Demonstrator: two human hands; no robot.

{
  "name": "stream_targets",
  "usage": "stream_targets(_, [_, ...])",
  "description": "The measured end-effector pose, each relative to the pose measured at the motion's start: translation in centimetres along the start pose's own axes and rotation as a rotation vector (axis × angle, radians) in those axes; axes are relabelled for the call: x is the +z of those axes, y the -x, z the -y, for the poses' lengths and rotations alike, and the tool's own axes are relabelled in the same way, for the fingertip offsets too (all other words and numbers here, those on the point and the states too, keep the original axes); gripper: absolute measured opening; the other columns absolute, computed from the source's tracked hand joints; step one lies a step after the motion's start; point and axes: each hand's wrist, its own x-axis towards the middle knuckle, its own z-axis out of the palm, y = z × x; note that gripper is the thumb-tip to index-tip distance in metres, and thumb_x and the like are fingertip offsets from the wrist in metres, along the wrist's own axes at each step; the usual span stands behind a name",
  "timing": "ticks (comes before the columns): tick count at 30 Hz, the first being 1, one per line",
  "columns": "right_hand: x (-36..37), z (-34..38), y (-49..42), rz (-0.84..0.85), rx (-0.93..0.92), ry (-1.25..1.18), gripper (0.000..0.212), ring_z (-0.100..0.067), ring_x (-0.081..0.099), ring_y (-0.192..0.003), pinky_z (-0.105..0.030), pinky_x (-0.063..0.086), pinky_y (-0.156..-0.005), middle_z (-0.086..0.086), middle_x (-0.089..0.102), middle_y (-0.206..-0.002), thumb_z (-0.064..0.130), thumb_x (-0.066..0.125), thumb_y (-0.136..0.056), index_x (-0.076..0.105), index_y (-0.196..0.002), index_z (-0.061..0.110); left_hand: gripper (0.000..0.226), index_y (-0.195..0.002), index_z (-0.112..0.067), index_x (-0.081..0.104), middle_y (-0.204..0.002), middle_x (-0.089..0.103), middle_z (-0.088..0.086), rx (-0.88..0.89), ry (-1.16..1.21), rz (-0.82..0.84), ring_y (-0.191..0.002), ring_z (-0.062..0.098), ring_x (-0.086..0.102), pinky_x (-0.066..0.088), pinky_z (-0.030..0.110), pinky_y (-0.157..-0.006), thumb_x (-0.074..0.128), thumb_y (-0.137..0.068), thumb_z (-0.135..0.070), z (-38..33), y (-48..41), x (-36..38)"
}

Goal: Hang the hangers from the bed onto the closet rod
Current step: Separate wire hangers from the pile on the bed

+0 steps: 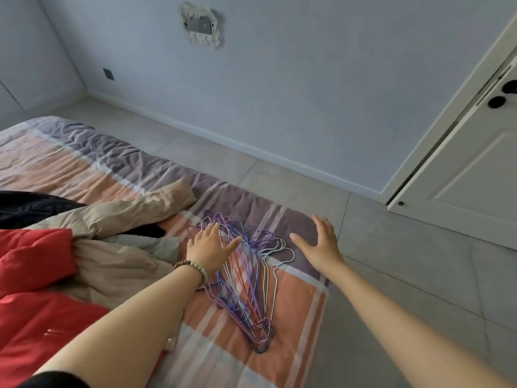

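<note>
1. The left hand point(208, 249) reaches forward palm down, fingers point(211, 230) straight, thumb spread wide.
2. The right hand point(321, 245) lies flat and relaxed too (thumb angled toward the other hand).
3. The left forearm point(134, 317) and right forearm point(391, 317) are bare and outstretched, drawing closer together toward the wrists.

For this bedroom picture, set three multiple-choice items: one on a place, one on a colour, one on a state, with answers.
1. Where do the hangers lie?
A. on the floor
B. on the striped bedsheet
C. on the door
2. What colour is the padded cover at the left?
A. red
B. green
C. yellow
3. How is the right hand?
A. gripping a hanger
B. in a fist
C. open, holding nothing
Answers: 1 B, the pile rests on the sheet near the bed's corner; 2 A, plainly red; 3 C, its fingers are spread beside the pile.
</note>
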Motion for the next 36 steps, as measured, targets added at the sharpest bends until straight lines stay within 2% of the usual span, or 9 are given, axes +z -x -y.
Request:
stream_targets(6, [9.7,-5.5,-0.3,0.134,0.075,-0.009,0.079,-0.016,0.009,-0.146,-0.031,0.012,-0.116,-0.004,0.009,-0.158,0.04,0.063,-0.085,0.022,-0.148,0.016,0.09,-0.148,-0.014,0.017,-0.156,0.018,0.004,-0.106,0.028,0.128,-0.143,0.023,0.02,0.02,0.046,-0.116,0.03,-0.082,-0.074,5.6,-0.8,8.1])
stream_targets(12, [16.8,-9.8,-0.3,0.237,0.126,-0.032,0.071,-0.017,0.028,-0.14,-0.028,0.023,-0.114,-0.004,0.03,-0.151,0.036,0.066,-0.084,0.033,-0.144,0.014,0.089,-0.148,-0.013,0.018,-0.156,0.02,0.004,-0.222,0.124,0.23,-0.141,0.026,0.025,0.026,0.043,-0.113,0.033,-0.083,-0.073,8.7,-1.0,14.6])
stream_targets(15, [19.4,-11.6,-0.4,0.286,0.187,-0.06,0.063,-0.02,0.034,-0.137,-0.031,0.028,-0.111,-0.006,0.035,-0.147,0.035,0.063,-0.087,0.037,-0.142,0.016,0.09,-0.146,-0.011,0.025,-0.149,0.035,0.008,-0.288,0.233,0.275,-0.131,0.029,0.039,0.036,0.044,-0.106,0.035,-0.081,-0.073,9.8,-1.3,17.7])
stream_targets(21, [23.4,-14.4,-0.9,0.294,0.266,-0.128,0.054,-0.019,0.048,-0.122,-0.032,0.042,-0.1,-0.007,0.049,-0.138,0.029,0.061,-0.09,0.042,-0.139,0.014,0.055,-0.109,-0.013,0.055,-0.12,0.058,0.008,-0.333,0.378,0.289,-0.105,0.026,0.054,0.043,0.036,-0.089,0.039,-0.088,-0.061,10.3,-1.4,21.8])
stream_targets(23, [24.4,-15.0,-0.8,0.301,0.288,-0.164,0.048,-0.015,0.051,-0.107,-0.029,0.044,-0.092,-0.007,0.054,-0.132,0.023,0.06,-0.091,0.046,-0.136,0.012,0.054,-0.117,-0.014,0.056,-0.122,0.058,0.006,-0.34,0.431,0.29,-0.109,0.024,0.054,0.042,0.035,-0.093,0.04,-0.09,-0.058,10.4,-1.5,22.8])
stream_targets(26, [25.7,-15.7,-0.6,0.304,0.318,-0.182,0.044,-0.014,0.052,-0.095,-0.026,0.044,-0.084,-0.006,0.057,-0.12,0.018,0.06,-0.09,0.049,-0.132,0.012,0.06,-0.14,-0.013,0.039,-0.129,0.052,0.003,-0.453,0.674,0.243,-0.12,0.02,0.05,0.039,0.034,-0.104,0.048,-0.091,-0.048,9.9,-1.4,23.9])
stream_targets(28, [26.3,-16.0,-0.5,0.297,0.32,-0.195,0.044,-0.015,0.052,-0.089,-0.029,0.046,-0.082,-0.002,0.054,-0.11,0.015,0.062,-0.089,0.049,-0.13,0.012,0.058,-0.142,-0.015,0.036,-0.127,0.052,0.005,-0.503,0.808,0.19,-0.117,0.019,0.051,0.041,0.034,-0.103,0.053,-0.092,-0.039,9.4,-1.2,24.4])
stream_targets(32, [27.2,-16.8,0.2,0.253,0.332,-0.169,0.038,-0.019,0.056,-0.081,-0.039,0.052,-0.083,0.0,0.055,-0.093,0.015,0.071,-0.081,0.055,-0.116,0.012,0.041,-0.123,-0.013,0.047,-0.116,0.056,0.007,-0.56,0.885,0.061,-0.098,0.018,0.055,0.046,0.032,-0.089,0.062,-0.087,-0.028,9.2,-0.1,25.4])
stream_targets(36, [27.5,-17.1,1.5,0.175,0.294,-0.124,0.025,-0.024,0.064,-0.078,-0.04,0.054,-0.077,0.0,0.063,-0.086,0.02,0.071,-0.081,0.063,-0.103,0.013,0.048,-0.107,-0.014,0.035,-0.096,0.061,0.003,-0.649,1.022,-0.053,-0.08,0.01,0.056,0.048,0.029,-0.08,0.074,-0.078,-0.017,10.0,1.0,25.9])
